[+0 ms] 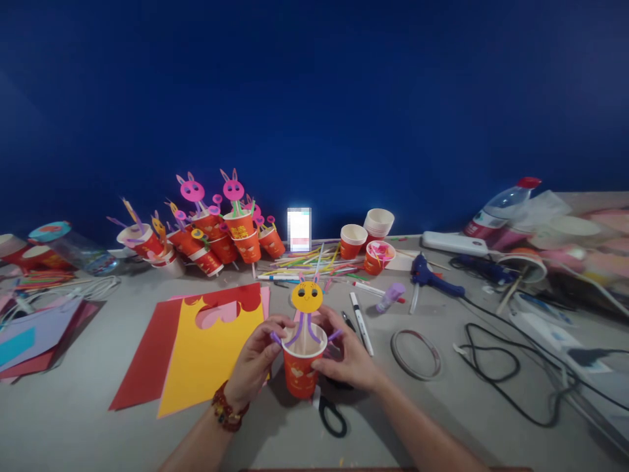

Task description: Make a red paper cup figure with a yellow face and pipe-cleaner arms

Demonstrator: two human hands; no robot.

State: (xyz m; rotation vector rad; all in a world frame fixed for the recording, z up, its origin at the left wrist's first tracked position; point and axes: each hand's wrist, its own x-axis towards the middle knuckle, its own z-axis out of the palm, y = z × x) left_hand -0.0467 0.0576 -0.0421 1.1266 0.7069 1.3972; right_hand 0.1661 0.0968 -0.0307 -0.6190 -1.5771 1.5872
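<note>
A red paper cup (301, 375) with a white rim stands upright in front of me. Above it rises a yellow round face (306, 297) with drawn eyes and small ears, on purple straw-like strips that come out of the cup. Purple pieces stick out at both sides of the rim. My left hand (260, 354), with a beaded bracelet at the wrist, is closed at the cup's left side. My right hand (346, 351) wraps round the right side of the cup. Black-handled scissors (333, 417) lie just right of the cup's base.
Yellow paper (211, 367) and red paper (142, 360) lie at the left. Finished cup figures (240, 226) crowd the back left. Colored sticks (314, 265), a white marker (362, 324), a tape ring (417, 354), a blue glue gun (435, 278) and black cable (515, 410) spread rightward.
</note>
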